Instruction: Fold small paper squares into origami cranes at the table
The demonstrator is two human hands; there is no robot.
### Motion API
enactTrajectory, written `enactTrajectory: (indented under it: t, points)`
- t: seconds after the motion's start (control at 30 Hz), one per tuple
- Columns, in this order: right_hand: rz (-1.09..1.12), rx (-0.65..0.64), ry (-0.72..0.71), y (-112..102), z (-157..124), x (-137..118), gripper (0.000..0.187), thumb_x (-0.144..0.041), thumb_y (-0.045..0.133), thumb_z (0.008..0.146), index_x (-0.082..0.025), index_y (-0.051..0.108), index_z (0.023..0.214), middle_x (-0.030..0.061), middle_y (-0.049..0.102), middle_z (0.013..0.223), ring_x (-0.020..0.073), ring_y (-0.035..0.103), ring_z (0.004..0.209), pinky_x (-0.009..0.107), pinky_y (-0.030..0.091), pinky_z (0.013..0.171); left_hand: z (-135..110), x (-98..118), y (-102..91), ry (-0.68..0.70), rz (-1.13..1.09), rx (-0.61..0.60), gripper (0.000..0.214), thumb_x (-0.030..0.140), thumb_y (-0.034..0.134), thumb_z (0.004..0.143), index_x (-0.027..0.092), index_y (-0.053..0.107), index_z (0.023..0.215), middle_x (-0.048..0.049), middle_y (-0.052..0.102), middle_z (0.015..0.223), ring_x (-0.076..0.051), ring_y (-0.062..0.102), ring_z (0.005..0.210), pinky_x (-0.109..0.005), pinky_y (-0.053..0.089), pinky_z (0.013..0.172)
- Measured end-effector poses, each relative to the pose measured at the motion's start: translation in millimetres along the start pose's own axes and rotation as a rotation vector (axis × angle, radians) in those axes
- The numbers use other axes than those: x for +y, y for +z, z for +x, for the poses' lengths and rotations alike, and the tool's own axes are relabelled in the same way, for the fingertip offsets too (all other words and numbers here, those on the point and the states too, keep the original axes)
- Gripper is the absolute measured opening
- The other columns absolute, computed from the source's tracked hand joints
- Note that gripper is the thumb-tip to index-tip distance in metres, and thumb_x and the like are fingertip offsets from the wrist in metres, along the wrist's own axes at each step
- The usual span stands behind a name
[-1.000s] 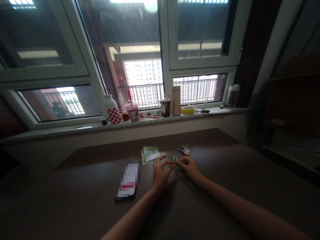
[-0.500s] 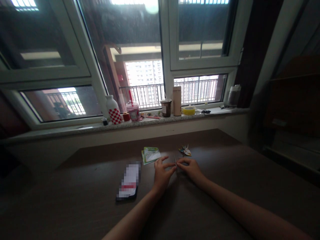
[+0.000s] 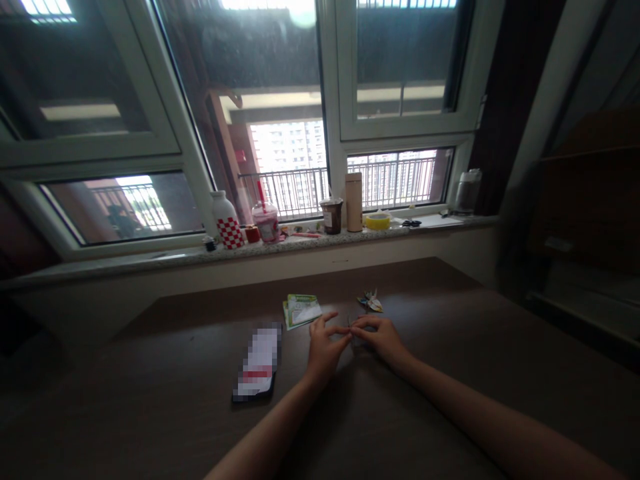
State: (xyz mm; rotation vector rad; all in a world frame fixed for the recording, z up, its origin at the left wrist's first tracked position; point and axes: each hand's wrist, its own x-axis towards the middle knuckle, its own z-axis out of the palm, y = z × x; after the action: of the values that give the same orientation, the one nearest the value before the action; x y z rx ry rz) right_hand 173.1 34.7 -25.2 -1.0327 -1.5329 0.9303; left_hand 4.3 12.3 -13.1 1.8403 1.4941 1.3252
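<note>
My left hand [image 3: 327, 347] and my right hand [image 3: 380, 337] meet fingertip to fingertip over the brown table [image 3: 165, 373]. Thumb and forefinger of each pinch a small thin piece of paper [image 3: 349, 321], seen nearly edge-on and mostly hidden by the fingers. The other fingers of my left hand stretch forward, near a small stack of green and white printed papers [image 3: 303, 309]. Just beyond my right hand sits a small folded paper figure [image 3: 371, 302] with pointed tips. Left of my left hand lies a phone [image 3: 257, 363] with a blurred screen.
Along the stone windowsill [image 3: 300, 245] stand a white bottle with red checks [image 3: 228, 221], a pink drink cup [image 3: 267, 221], a dark drink cup [image 3: 332, 217], a tan flask [image 3: 354, 203], yellow tape [image 3: 377, 221], scissors [image 3: 412, 223] and a clear jar [image 3: 469, 192].
The thin paper between my fingertips has turned slightly and shows less. My right fingertips have shifted a little left, closer to the left ones.
</note>
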Motion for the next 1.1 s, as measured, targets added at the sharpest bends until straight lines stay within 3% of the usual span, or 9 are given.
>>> enactTrajectory:
  t: [0.33, 0.63, 0.87, 1.1]
  points:
    - [-0.1, -0.019, -0.069, -0.9, 3.1, 8.0, 0.023, -0.043, 0.067, 0.077, -0.021, 0.074, 0.076, 0.008, 0.075, 0.091, 0.0271, 0.064, 0.098, 0.043, 0.043, 0.096, 4.0, -3.2, 0.7, -0.062, -0.058, -0.008, 0.008, 0.014, 0.074, 0.07, 0.022, 0.075, 0.071, -0.0074, 0.064, 0.127, -0.028, 0.05, 0.124, -0.047, 0.034, 0.11]
    - [-0.233, 0.054, -0.205, 3.0, 1.7, 10.6, 0.011, -0.032, 0.069, 0.078, -0.023, 0.072, 0.075, 0.006, 0.071, 0.094, 0.0239, 0.058, 0.103, 0.041, 0.038, 0.099, 3.3, -4.6, 2.6, -0.037, 0.001, 0.015, 0.004, 0.023, 0.071, 0.075, 0.022, 0.074, 0.073, -0.0072, 0.063, 0.126, -0.028, 0.047, 0.126, -0.049, 0.032, 0.111]
    - [-0.27, 0.036, -0.111, 8.2, 1.6, 13.5, 0.008, -0.017, 0.063, 0.077, -0.021, 0.069, 0.073, 0.006, 0.068, 0.1, 0.024, 0.054, 0.107, 0.04, 0.036, 0.1, 5.5, -6.8, 5.0, -0.047, -0.024, -0.044, 0.008, 0.013, 0.069, 0.073, 0.02, 0.071, 0.07, -0.0084, 0.057, 0.134, -0.027, 0.045, 0.129, -0.048, 0.032, 0.112]
    - [-0.259, 0.018, -0.088, 8.4, 3.3, 16.0, 0.007, -0.019, 0.063, 0.076, -0.022, 0.068, 0.072, 0.0058, 0.068, 0.102, 0.0247, 0.053, 0.108, 0.042, 0.036, 0.101, 5.4, -10.3, 8.0, -0.033, -0.052, -0.031, 0.008, 0.012, 0.069, 0.071, 0.019, 0.069, 0.068, -0.0075, 0.055, 0.137, -0.028, 0.044, 0.13, -0.049, 0.031, 0.112]
